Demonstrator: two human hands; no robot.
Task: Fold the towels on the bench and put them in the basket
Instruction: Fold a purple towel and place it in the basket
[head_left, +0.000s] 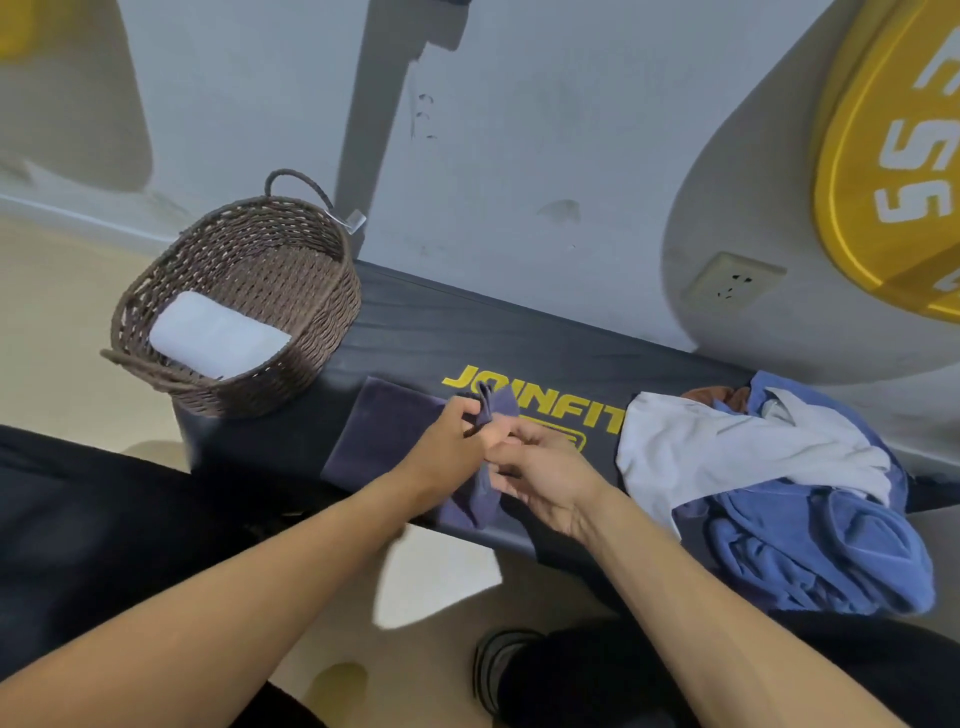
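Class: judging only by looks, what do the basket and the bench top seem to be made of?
Basket: woven brown cord or rattan-like strands, matte; the plaited rows and twisted handle show it. Bench: dark padded vinyl or leather-like cover, probably; smooth, slight sheen, with a printed yellow logo.

Both hands (447, 447) (540, 467) pinch a dark towel (387, 423) on the bench (519, 338).

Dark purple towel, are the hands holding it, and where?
Yes. The left hand pinches a raised corner of the dark purple towel; the right hand grips its bunched edge.
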